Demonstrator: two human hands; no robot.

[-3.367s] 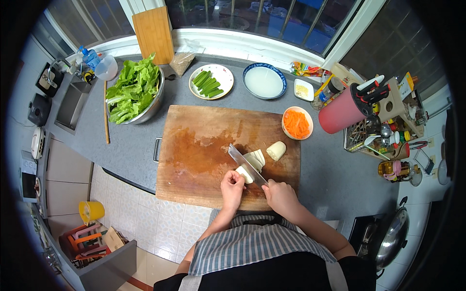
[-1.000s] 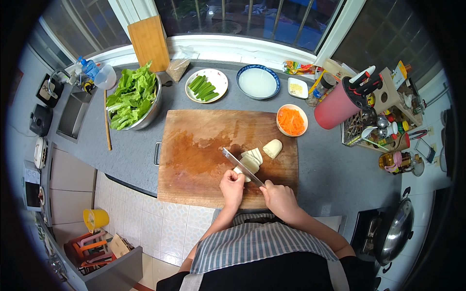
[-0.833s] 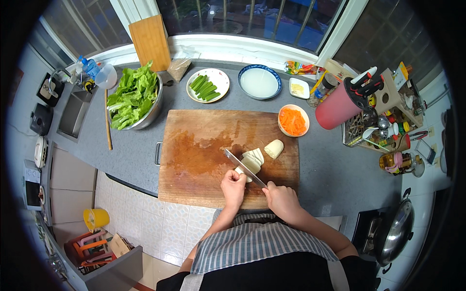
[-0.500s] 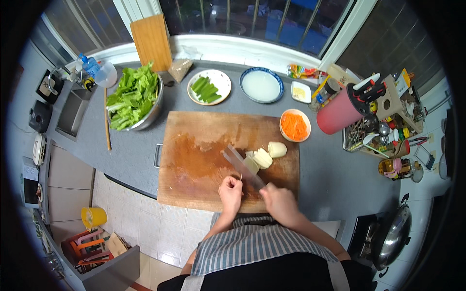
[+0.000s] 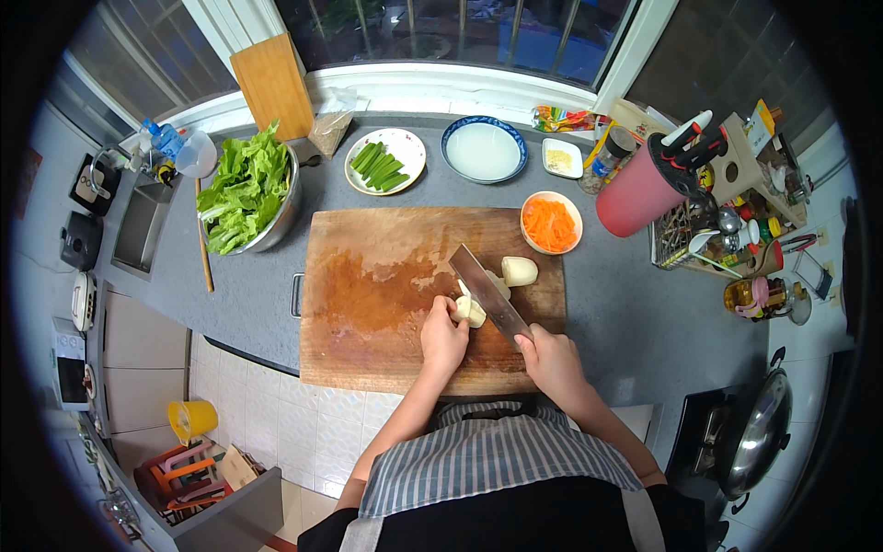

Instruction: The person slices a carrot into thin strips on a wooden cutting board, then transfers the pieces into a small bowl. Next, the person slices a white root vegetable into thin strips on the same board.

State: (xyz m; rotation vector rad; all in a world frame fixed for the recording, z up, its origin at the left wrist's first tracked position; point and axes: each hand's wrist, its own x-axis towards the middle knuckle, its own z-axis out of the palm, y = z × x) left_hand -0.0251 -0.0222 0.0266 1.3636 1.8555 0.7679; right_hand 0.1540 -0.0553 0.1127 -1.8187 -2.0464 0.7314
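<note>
My right hand (image 5: pixel 550 361) is closed round the handle of a cleaver (image 5: pixel 489 292), its broad blade slanting up and to the left over the wooden chopping board (image 5: pixel 368 354). On the blade's left side, my left hand (image 5: pixel 443 339) grips a pale, peeled vegetable piece (image 5: pixel 470 312) with its fingertips. More of the pale vegetable lies partly hidden behind the blade. A rounded pale vegetable chunk (image 5: pixel 520 270) sits apart at its right. The exact kind of vegetable cannot be told.
Beyond the board stand a bowl of carrot shreds (image 5: pixel 550 225), a small white dish (image 5: pixel 562 158), a blue-rimmed dish (image 5: pixel 484 149), a plate (image 5: pixel 416 164) of green pieces and a metal bowl (image 5: pixel 287 207) of leafy greens. A red knife holder (image 5: pixel 625 202) stands at right.
My left hand has moved up and right from the board's near part onto the pale piece. The cleaver has shifted right and up, and the pale pieces beside it now lie differently.
</note>
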